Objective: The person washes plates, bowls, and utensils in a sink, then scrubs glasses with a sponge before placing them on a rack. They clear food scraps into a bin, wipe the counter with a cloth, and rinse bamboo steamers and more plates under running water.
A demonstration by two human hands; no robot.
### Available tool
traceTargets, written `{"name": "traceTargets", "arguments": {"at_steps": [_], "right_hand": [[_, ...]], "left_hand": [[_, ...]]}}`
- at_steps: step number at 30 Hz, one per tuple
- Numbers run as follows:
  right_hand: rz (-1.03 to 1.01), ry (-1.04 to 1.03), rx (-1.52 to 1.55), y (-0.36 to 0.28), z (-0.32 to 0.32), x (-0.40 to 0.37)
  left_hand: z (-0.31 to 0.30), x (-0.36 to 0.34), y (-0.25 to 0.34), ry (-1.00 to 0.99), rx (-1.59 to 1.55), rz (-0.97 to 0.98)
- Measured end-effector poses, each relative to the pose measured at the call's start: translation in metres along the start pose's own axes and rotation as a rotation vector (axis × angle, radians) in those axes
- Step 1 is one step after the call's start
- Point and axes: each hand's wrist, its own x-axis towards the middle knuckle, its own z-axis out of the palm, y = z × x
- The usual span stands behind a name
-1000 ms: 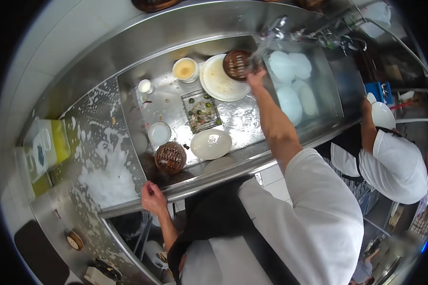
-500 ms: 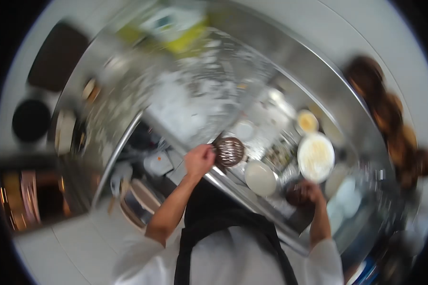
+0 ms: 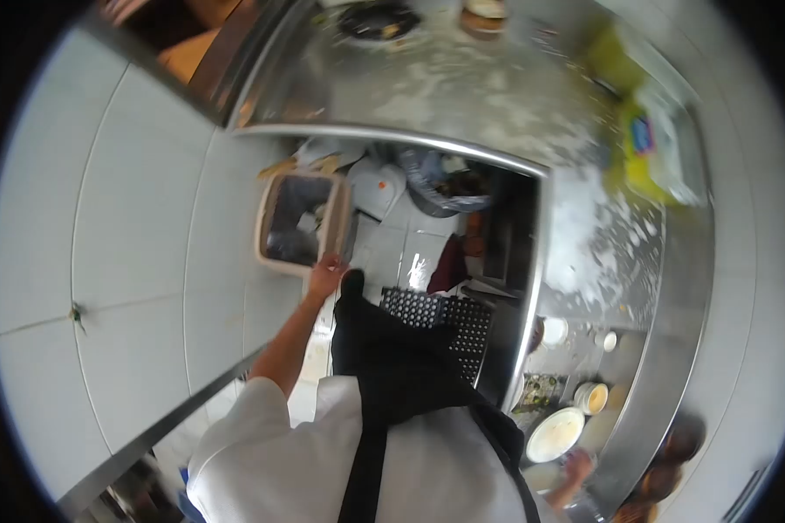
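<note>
My left hand (image 3: 327, 272) is beside the lower right corner of a beige bin (image 3: 263, 222), its fingers curled close to the rim. Whether they touch the rim or hold anything small, I cannot make out. Dark contents and a pale scrap show inside the bin. My right hand (image 3: 574, 471) is smeared by motion over the sink area, just below a white oval dish (image 3: 556, 434) with pale residue. A small tub (image 3: 590, 398) with yellowish contents stands near that dish. Part of a brown round bowl (image 3: 536, 336) shows at the metal edge.
A steel counter (image 3: 462, 96) with suds wraps around the far side and right. On it are a black pan (image 3: 378, 21) and a yellow-green pack (image 3: 645, 166). Below stand a lined bucket (image 3: 432, 196) and a perforated black mat (image 3: 414, 307). White tiled wall (image 3: 135, 200) is at left.
My view has turned left, away from the sink. My left hand has left the brown bowl at the sink edge and is now beside the beige bin. My right hand stays over the sink area.
</note>
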Motion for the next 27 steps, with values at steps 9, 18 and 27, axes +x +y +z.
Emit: {"name": "traceTargets", "arguments": {"at_steps": [9, 18, 27], "right_hand": [[-0.611, -0.502, -0.123, -0.525, 0.398, -0.079], [-0.586, -0.841, -0.178, -0.5, 0.812, -0.138], [-0.462, -0.884, -0.13, -0.422, 0.784, -0.173]], "left_hand": [[-0.113, 0.093, -0.169, 0.387, -0.773, -0.978], [-0.049, 0.047, -0.18, 0.633, -0.258, -0.429], [-0.068, -0.041, -0.113, 0.561, 0.332, -0.051]]}}
